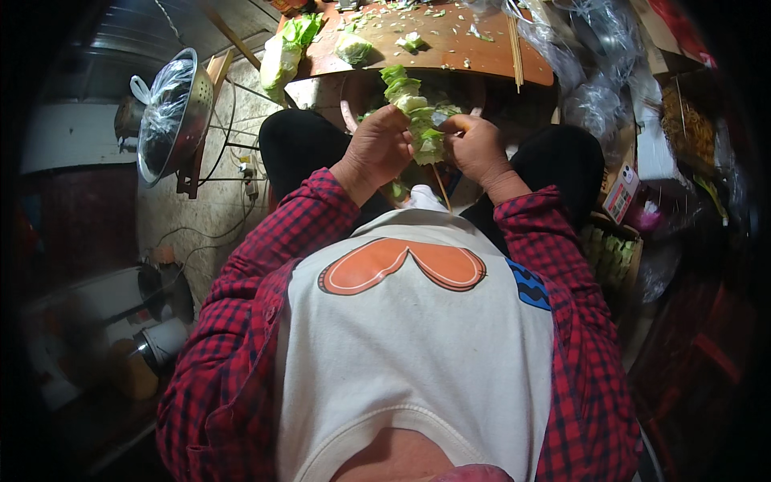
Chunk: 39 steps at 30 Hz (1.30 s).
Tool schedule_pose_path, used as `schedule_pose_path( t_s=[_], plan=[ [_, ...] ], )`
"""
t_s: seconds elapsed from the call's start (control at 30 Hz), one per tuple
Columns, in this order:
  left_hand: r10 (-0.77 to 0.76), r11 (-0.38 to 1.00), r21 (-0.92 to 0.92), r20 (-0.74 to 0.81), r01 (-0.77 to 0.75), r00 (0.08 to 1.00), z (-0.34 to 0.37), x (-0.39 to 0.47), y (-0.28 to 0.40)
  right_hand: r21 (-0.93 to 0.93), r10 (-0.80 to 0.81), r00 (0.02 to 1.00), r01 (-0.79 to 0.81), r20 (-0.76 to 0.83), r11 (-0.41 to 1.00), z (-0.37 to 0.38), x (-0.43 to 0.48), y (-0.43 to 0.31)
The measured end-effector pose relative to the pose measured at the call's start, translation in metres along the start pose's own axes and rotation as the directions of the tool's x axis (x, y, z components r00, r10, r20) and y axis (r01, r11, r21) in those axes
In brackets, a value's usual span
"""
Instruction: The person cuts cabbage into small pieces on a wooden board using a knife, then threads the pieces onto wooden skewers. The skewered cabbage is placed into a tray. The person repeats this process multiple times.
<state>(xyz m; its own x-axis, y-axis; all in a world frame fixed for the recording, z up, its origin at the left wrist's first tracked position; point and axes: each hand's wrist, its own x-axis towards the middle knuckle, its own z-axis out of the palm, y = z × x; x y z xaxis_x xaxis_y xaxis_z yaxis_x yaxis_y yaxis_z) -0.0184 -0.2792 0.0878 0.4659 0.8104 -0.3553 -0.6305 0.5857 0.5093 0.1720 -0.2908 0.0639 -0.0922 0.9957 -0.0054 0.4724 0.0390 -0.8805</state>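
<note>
A wooden skewer (442,187) carries a stack of green-white cabbage leaf pieces (429,144) between my hands. My left hand (379,147) grips the stack from the left with its fingers curled. On the other side, my right hand (479,147) pinches leaf at the stack's right edge. The bare end of the skewer points down toward my body. Below the leaves a pinkish basin (349,115) stands between my knees, its contents mostly hidden by the hands and cabbage.
A brown table (421,57) ahead bears cabbage scraps, a cut cabbage chunk (353,48), a small piece (411,42) and thin wooden skewers (517,54). A long cabbage (282,63) leans at its left edge. A metal colander (168,120) stands left; plastic bags (596,108) and a phone (621,193) lie right.
</note>
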Motion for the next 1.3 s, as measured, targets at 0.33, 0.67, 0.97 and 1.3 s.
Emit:
schedule_pose_path(
  t_s=[0.33, 0.67, 0.97, 1.3],
  plan=[
    [0.294, 0.904, 0.391, -0.283, -0.17, 0.913, -0.015, 0.0, 0.008, 0.291, 0.013, 0.979, -0.074, 0.204, 0.954, -0.004, -0.006, -0.004],
    [0.365, 0.831, 0.512, -0.207, -0.218, 0.908, 0.023, 0.001, -0.003, 0.177, 0.084, 0.991, -0.102, 0.106, 0.979, -0.005, -0.033, -0.01],
    [0.187, 0.779, 0.574, 0.174, -0.254, 0.967, 0.058, -0.006, -0.009, 0.44, -0.029, 0.953, 0.165, -0.301, 0.883, -0.051, -0.094, -0.005],
    [0.105, 0.835, 0.544, -0.019, -0.078, 0.994, 0.016, 0.01, -0.002, 0.468, 0.577, 0.602, -0.349, -0.552, 0.812, -0.167, -0.251, 0.138]
  ],
)
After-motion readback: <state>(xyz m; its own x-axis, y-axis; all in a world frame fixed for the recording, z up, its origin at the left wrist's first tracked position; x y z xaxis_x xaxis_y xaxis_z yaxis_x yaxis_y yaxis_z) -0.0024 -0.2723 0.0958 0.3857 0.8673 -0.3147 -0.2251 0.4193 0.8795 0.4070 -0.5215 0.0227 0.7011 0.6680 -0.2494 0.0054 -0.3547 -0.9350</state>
